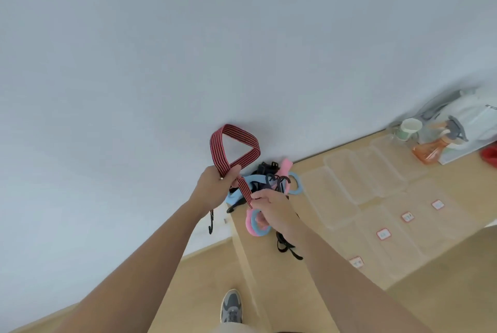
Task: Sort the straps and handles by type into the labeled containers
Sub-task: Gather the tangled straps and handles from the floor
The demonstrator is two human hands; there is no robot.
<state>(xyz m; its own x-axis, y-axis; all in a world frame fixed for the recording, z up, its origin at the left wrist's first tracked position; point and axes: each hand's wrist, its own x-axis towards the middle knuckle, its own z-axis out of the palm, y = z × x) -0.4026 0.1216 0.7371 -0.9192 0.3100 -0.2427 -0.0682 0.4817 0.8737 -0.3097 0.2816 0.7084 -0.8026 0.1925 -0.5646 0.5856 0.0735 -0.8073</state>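
The left hand (215,184) was closed around a red-and-black striped strap (233,150), whose loop stood up against the white wall (188,50) above the far left corner of the desk (336,225). The right hand (271,206) pinched the strap's lower end between thumb and fingers, just above a pink and blue ring handle (255,225). Behind the hands lay the pile (271,179) of blue and pink handles, black hooks and black straps, at the desk's far left end. A black strap (286,246) trailed near the right forearm. To the right, clear containers (403,238) with small red-bordered labels (383,234) sat in a row along the near edge, with clear lids (357,171) beyond them. At the far right stood an orange spray bottle (435,148) and a green-and-white cup (410,128). A grey shoe (231,305) showed on the floor below
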